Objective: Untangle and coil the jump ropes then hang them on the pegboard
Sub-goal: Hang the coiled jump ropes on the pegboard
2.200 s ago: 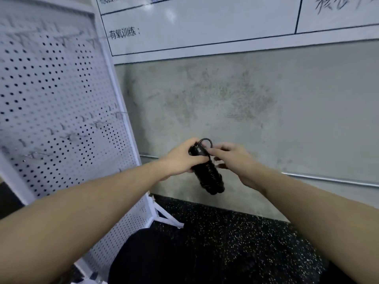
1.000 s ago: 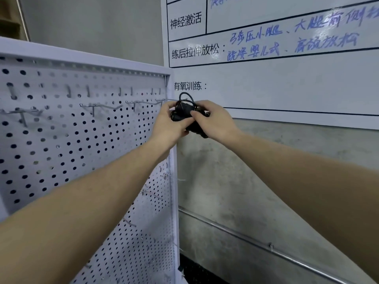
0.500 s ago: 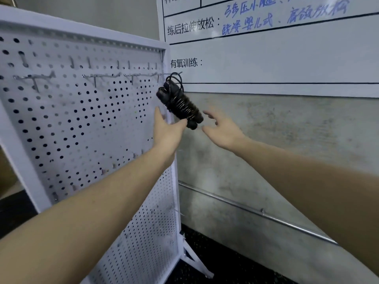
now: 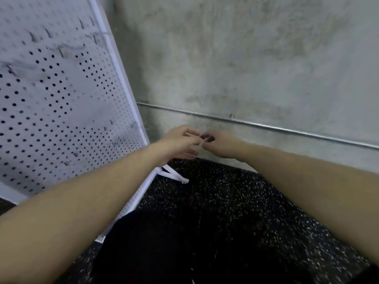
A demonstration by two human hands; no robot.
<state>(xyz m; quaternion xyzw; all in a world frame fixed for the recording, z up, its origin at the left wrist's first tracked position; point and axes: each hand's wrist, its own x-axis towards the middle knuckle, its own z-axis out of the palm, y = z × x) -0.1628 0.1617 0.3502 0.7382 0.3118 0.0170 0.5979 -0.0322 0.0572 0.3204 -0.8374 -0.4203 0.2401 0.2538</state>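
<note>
The view is blurred and tilted down. My left hand (image 4: 180, 141) and my right hand (image 4: 222, 145) meet fingertip to fingertip low in front of the concrete wall, just right of the white pegboard (image 4: 61, 99). The left fingers look relaxed and hold nothing. A small dark patch sits at the right fingertips; I cannot tell whether it is a shadow or a thing. The black coiled jump rope is out of view. Blurred metal hooks (image 4: 61, 48) show on the upper part of the board.
A thin metal pipe (image 4: 266, 126) runs along the grey wall. The pegboard's white foot (image 4: 176, 178) juts onto the black speckled floor (image 4: 256, 201). My dark clothing (image 4: 164, 242) fills the bottom middle.
The rope was lifted to a top-right hook and both hands let go of it. The view has since dropped, the rope has left the frame, and my hands have come together low.
</note>
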